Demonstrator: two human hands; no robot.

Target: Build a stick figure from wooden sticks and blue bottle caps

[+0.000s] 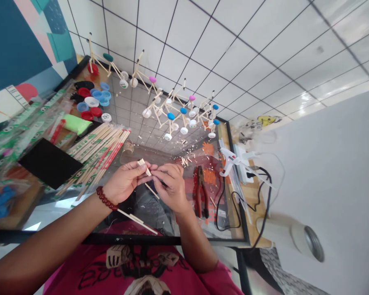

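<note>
My left hand (126,179), with a red bead bracelet at its wrist, pinches short pieces of wooden stick (144,167) with a dark upper end. The fingers of my right hand (171,184) are closed at the lower end of these pieces, and its fingertips meet those of my left hand. Whatever lies between the right fingertips is partly hidden. Below my hands, a thin loose wooden stick (152,191) and a longer one (138,220) lie on the glass tabletop. Pliers with red handles (198,196) rest to the right of my right hand.
Several small stick models with bottle-cap wheels (171,116) stand along the back. Loose bottle caps (95,111), wrapped chopsticks (96,149) and a black card (51,163) lie left. Wood scraps (186,160) are scattered mid-table. A white glue gun (230,159) and black cable (224,226) are right.
</note>
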